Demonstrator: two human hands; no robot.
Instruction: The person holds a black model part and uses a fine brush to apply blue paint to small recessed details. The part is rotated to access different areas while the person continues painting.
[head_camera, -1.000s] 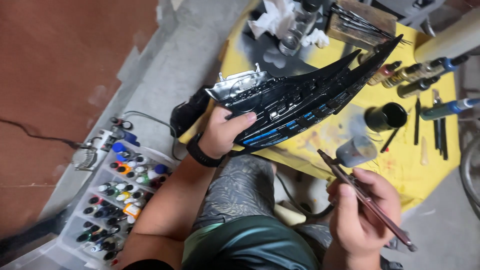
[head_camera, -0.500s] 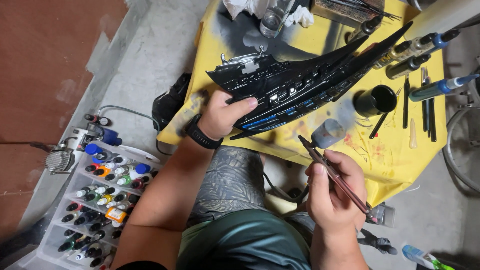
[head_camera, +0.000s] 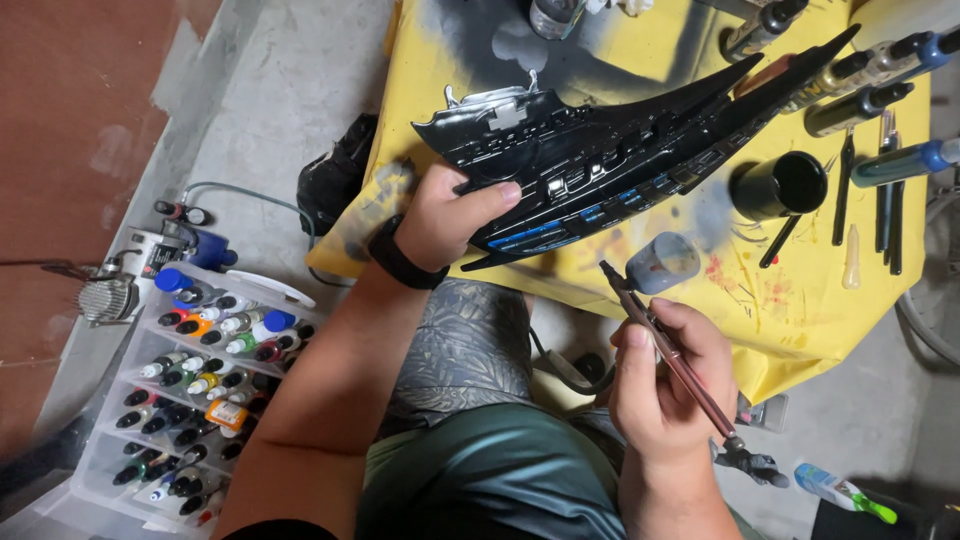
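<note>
My left hand (head_camera: 452, 218), with a black band at the wrist, grips the lower edge of a long glossy black model ship hull (head_camera: 610, 150) with blue stripes, held over the yellow table cover (head_camera: 800, 300). My right hand (head_camera: 662, 378) holds a thin brown brush (head_camera: 672, 352) like a pen. Its tip points up toward a small blue-grey paint cup (head_camera: 662, 262) just below the hull.
A black cup (head_camera: 778, 186) stands right of the hull. Several tools and paint bottles (head_camera: 880, 150) lie along the table's right side. A clear tiered rack of small paint bottles (head_camera: 195, 385) and a small compressor (head_camera: 110, 295) sit on the concrete floor at left.
The view has shifted, so the table and hull sit higher in frame. My right hand has raised the brush tip closer to the small paint cup. My left hand keeps its grip on the hull.
</note>
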